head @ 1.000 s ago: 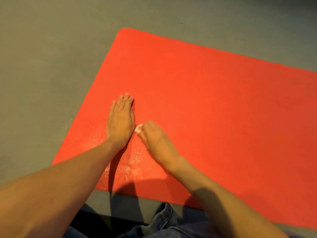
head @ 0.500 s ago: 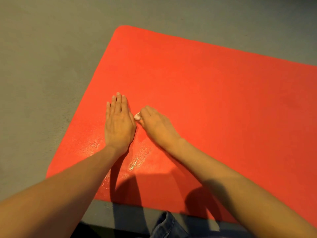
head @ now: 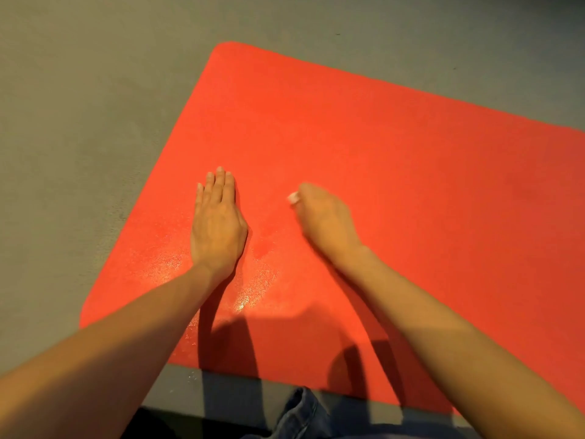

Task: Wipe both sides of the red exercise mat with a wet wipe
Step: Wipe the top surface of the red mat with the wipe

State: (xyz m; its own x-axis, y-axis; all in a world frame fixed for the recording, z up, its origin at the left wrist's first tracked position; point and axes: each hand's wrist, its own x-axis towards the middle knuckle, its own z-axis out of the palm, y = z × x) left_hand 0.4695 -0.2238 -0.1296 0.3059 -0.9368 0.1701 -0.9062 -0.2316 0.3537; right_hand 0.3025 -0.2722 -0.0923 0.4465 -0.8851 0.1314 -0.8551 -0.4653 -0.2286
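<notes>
The red exercise mat (head: 395, 160) lies flat on a grey floor and fills most of the view. My left hand (head: 217, 223) rests flat on the mat near its left end, fingers straight and together. A hand's width to its right, my right hand (head: 326, 220) grips a small white wet wipe (head: 293, 197) against the mat; only a corner of the wipe shows past the fingers, and the hand is blurred. A wet sheen glistens on the mat around and below my left wrist.
Grey floor (head: 79, 122) surrounds the mat on the left and far side. The mat's near edge runs just in front of my knees, where blue denim (head: 300, 413) shows at the bottom. The mat runs out of view to the right.
My right hand with the wipe has slid right, away from my left hand, which it was almost touching before. My left hand has stayed pressed on the mat.
</notes>
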